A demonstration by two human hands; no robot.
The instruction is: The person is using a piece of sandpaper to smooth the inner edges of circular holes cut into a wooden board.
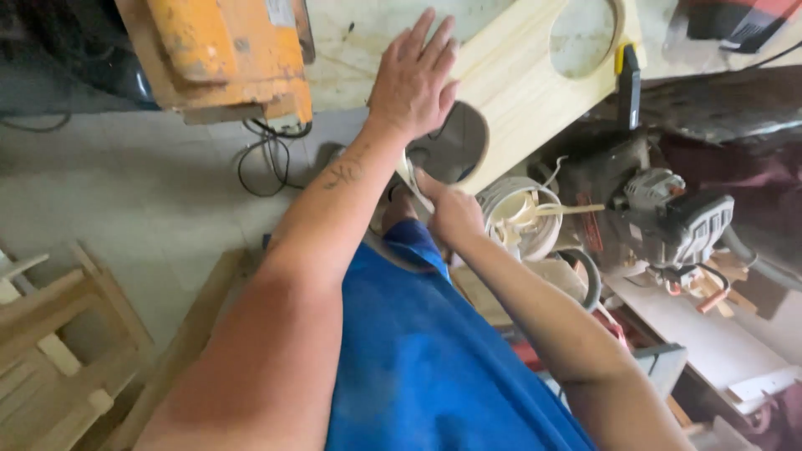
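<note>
At the far left I see pale wooden frames (50, 351), then an orange machine (230, 54). My left hand (413, 79) lies flat, fingers spread, on the pale board (522, 92) with round cutouts. My right hand (451, 213) pinches a thin strip (411, 177) at the board's lower edge. A power tool (668, 217) sits rightward.

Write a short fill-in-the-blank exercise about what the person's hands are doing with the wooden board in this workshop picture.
1. The left hand lies flat and open on the pale wooden ____.
2. The board has ____ holes cut through it.
3. The right hand works at the lower hole's ____.
4. The machine at the top left is ____ in colour.

Missing words: board; round; edge; orange
</note>
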